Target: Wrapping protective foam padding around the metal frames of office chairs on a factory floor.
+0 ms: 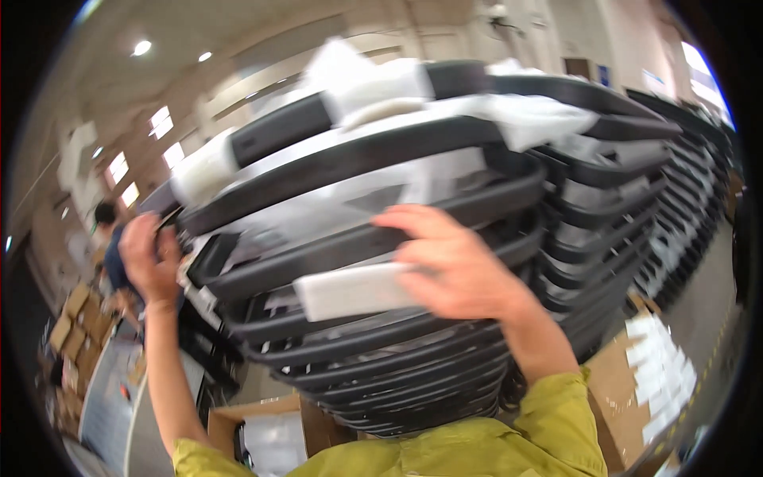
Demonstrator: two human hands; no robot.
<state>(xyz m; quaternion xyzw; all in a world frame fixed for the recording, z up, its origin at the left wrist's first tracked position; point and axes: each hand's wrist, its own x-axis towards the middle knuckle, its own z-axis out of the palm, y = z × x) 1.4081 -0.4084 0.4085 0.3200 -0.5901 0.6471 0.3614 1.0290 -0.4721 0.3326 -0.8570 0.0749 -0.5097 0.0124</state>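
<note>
A tall stack of black, curved plastic frames (334,176) rises in front of me, with translucent white sheeting between the layers. My left hand (151,258) is raised beside the stack's left end, fingers upward and apart, with no held thing visible. Over the front rails reaches my right hand (457,266), its index finger stretched out and its thumb apart from it. A white foam piece (342,292) lies across a rail and meets the right thumb; motion blur hides whether they press together. More white foam wrapping (377,87) covers parts of the top frame.
Further stacks of black frames (683,199) run along the right. An open cardboard box (310,425) stands low in front of me, and cardboard with white pieces (660,374) lies at lower right. A person (119,254) stands at far left near piled cartons (79,326) and a grey table (111,405).
</note>
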